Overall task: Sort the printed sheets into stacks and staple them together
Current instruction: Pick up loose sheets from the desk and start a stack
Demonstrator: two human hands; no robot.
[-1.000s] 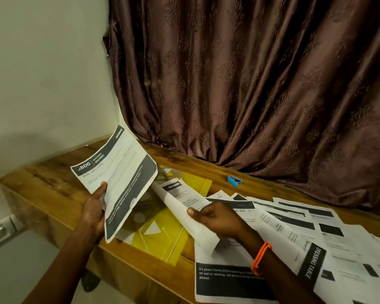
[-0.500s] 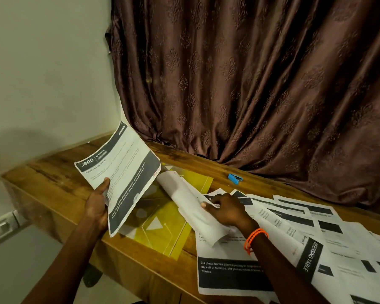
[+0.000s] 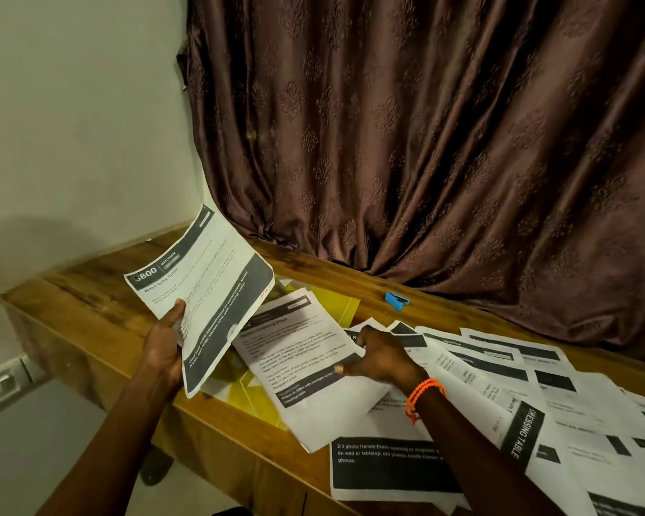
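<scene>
My left hand [image 3: 164,348] grips a printed sheet [image 3: 209,292] headed "Wash baby bottle" and holds it tilted up above the left part of the wooden table [image 3: 90,310]. My right hand [image 3: 377,357], with an orange band on the wrist, pinches the right edge of a second printed sheet [image 3: 306,363] that lies face up over a yellow folder [image 3: 336,307]. Several more printed sheets [image 3: 537,396] lie spread and overlapping across the right half of the table. A small blue stapler [image 3: 396,301] rests near the curtain, beyond both hands.
A brown patterned curtain [image 3: 425,143] hangs behind the table. A pale wall [image 3: 71,124] stands at the left, with a power socket [image 3: 1,385] low down. The table's front edge [image 3: 220,437] runs diagonally under my forearms.
The sheet in my right hand was curled and rolled over; now it lies flat and face up over the yellow folder. My left hand keeps its sheet raised, almost unmoved.
</scene>
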